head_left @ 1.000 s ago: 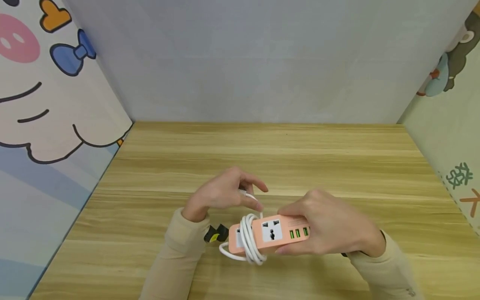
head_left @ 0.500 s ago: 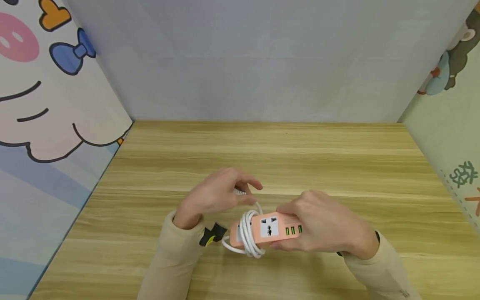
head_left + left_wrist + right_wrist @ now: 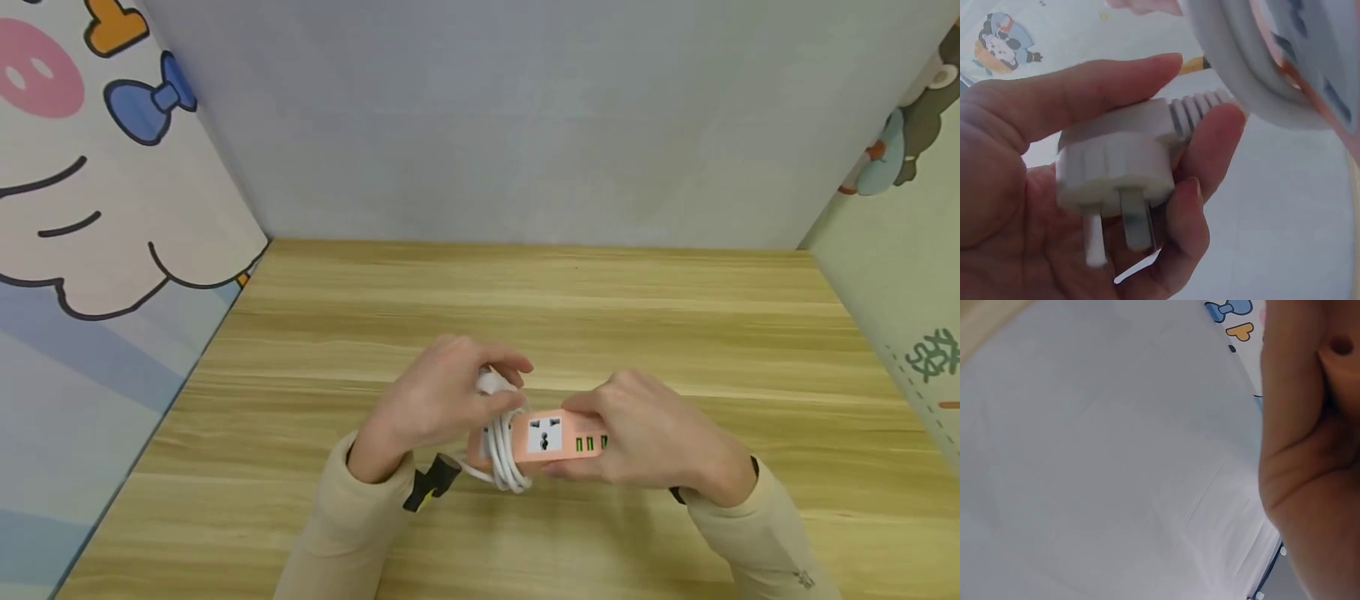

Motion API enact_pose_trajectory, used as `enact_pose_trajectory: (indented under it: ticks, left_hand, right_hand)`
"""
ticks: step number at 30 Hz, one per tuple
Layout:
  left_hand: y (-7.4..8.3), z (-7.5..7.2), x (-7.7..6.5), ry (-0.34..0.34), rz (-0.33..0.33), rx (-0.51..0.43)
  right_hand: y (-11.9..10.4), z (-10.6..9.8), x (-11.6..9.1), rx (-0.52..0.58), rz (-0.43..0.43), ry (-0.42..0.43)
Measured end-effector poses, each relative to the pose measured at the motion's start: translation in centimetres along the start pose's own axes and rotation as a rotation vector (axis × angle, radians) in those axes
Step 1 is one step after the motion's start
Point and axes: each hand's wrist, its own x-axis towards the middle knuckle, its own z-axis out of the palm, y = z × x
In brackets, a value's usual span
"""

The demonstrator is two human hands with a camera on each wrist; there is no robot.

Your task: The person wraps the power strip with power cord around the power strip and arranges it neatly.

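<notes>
A pink power strip with white sockets and green USB ports is held above the table by my right hand, thumb and fingers gripping its right end. White cord is wound in several loops around the strip's left part. My left hand is beside those loops and holds the white plug. In the left wrist view its fingers curl round the plug, and the metal prongs point downward. The right wrist view shows part of my right hand; the strip is out of sight there.
The wood-grain table lies beneath both hands. A grey-white wall panel stands at its back, with cartoon-printed panels at the sides. A black wrist mount sits at my left cuff, near the strip's left end.
My left hand has turned, so more of the plug shows between its fingers. The power strip and my right hand have shifted slightly up in the head view.
</notes>
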Motion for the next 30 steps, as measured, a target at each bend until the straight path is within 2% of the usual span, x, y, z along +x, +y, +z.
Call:
enact_pose_trajectory:
  ticks: [3,10,13,18,23,30]
  left_hand:
    - [0.8,0.0,-0.3,0.031,0.017,-0.001]
    - [1.9,0.5,-0.8,0.116,0.118,0.020]
    - [2.4,0.7,-1.2,0.150,0.132,0.074]
    - [3.4,1.2,-1.8,0.172,0.129,0.221]
    - [4.1,2.0,-2.1,0.225,0.167,0.346]
    - [4.8,2.9,-2.7,0.230,0.253,0.419]
  right_hand:
    - [0.2,0.0,0.0,-0.004,0.008,0.015]
    - [0.8,0.1,0.0,-0.007,0.027,0.086]
    - [0.9,0.0,0.0,-0.009,0.025,0.086]
    - [1.1,-0.1,0.2,0.006,0.045,0.072]
    - [1.4,-0.4,0.2,0.000,0.069,0.085]
    - [1.5,-0.7,0.1,-0.028,0.080,0.111]
